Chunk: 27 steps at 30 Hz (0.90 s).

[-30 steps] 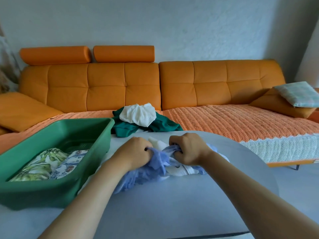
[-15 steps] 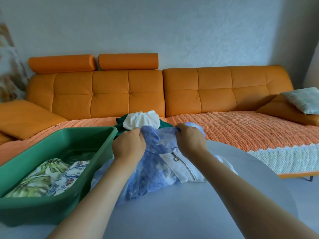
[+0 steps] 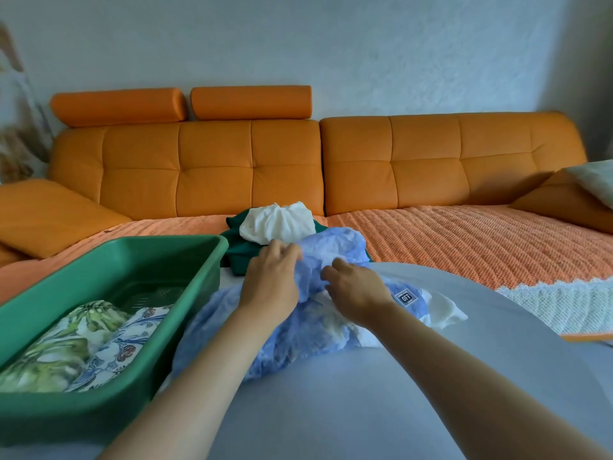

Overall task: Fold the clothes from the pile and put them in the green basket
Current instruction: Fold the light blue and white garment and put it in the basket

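Note:
A crumpled light-blue garment (image 3: 282, 330) with white parts and a small dark label lies on the grey table (image 3: 381, 393) in front of me. My left hand (image 3: 272, 280) grips its raised far fold, fingertips tucked into the cloth. Just right of it, my right hand (image 3: 356, 290) has its fingers curled into the same bunched fabric. The green basket (image 3: 109, 260) stands on the table at the left and holds two folded patterned pieces (image 3: 83, 346). Behind the blue garment lies the pile: a white cloth (image 3: 277, 224) on a dark green one (image 3: 237, 254).
An orange sofa (image 3: 252, 167) with an orange woven cover (image 3: 464, 240) runs along the wall behind the table. Orange cushions sit at both sofa ends, with a pale checked pillow (image 3: 597, 180) at the far right. The table's round edge curves down on the right.
Both hands have moved farther from me with the blue garment. It was lifted off the table and spread; now its lower part lies flat, with a dark label showing.

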{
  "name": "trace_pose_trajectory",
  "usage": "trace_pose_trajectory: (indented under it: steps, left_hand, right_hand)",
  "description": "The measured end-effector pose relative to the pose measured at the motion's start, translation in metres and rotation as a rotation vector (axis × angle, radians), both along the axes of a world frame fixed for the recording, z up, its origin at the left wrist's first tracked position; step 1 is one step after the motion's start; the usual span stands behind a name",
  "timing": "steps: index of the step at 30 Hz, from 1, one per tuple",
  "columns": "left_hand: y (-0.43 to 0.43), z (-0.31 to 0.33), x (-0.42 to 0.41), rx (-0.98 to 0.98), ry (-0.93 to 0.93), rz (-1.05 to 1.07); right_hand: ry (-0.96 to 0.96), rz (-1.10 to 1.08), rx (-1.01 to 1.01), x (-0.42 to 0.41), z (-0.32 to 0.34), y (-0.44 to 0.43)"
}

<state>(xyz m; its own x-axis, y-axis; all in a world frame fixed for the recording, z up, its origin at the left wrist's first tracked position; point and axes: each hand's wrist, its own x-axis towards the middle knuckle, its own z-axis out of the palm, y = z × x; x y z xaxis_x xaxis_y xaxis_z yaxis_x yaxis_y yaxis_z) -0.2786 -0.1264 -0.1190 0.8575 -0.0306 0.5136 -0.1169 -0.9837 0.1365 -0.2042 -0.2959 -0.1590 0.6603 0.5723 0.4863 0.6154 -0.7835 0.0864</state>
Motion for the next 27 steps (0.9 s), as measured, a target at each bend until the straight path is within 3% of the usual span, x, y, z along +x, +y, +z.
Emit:
trace_pose_trajectory:
  steps: [2,4,6,8,11,17,23,25,27]
  left_hand:
    - [-0.005,0.004,-0.013,0.134,-0.094,-0.19]
    - [-0.009,0.008,-0.032,0.157,0.046,-0.283]
    - [-0.008,0.002,-0.049,0.172,0.3,-0.179]
    - [0.001,-0.009,-0.062,0.348,0.451,-0.054]
    - [0.012,-0.018,-0.073,0.473,0.525,0.067]
    - [0.013,-0.002,-0.082,0.191,0.351,-0.006]
    - [0.024,0.042,-0.089,0.02,0.443,-0.053]
    - [0.026,0.056,-0.09,0.069,0.393,0.019]
    - [0.025,0.065,-0.089,0.154,0.221,0.103]
  right_hand:
    - [0.12,0.04,0.039,-0.009,0.0,-0.001]
    - [0.246,0.101,0.04,-0.019,0.001,-0.006]
    - [0.233,0.149,-0.101,-0.031,0.0,-0.012]
    - [0.099,0.137,-0.245,-0.039,-0.008,-0.019]
    - [-0.005,0.171,-0.345,-0.049,-0.011,-0.022]
    - [0.025,0.098,-0.438,-0.062,-0.01,-0.021]
    - [-0.278,0.147,-0.076,-0.055,0.021,-0.028]
    - [-0.362,0.219,0.077,-0.059,0.038,-0.029]
    - [-0.445,0.277,0.177,-0.059,0.051,-0.03]
